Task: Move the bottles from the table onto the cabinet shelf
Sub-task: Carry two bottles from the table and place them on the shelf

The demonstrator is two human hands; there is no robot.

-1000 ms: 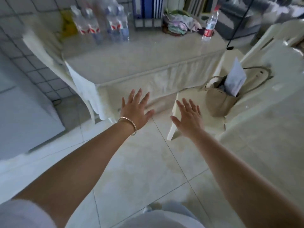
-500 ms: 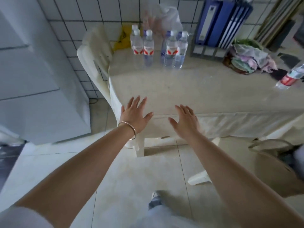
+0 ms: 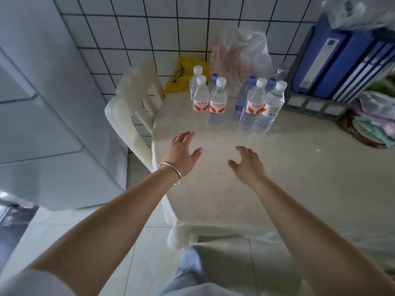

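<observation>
Bottles (image 3: pixel 235 101) upright in two clusters at far table (image 3: pixel 299 189) edge, near tiled wall. Left hand (image 3: pixel 181 152) and right hand (image 3: pixel 248 165) spread, empty, short of them. Best to grasp front bottles at label, one per hand, without toppling neighbours.

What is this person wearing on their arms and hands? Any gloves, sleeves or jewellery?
No gloves: both the left hand and the right hand are bare, and so are the forearms. The left wrist carries one thin, plain metal bangle, silvery with a pinkish tint. The right wrist shows nothing. A pale, whitish short sleeve shows at the left upper arm. No rings or watch can be made out.
</observation>
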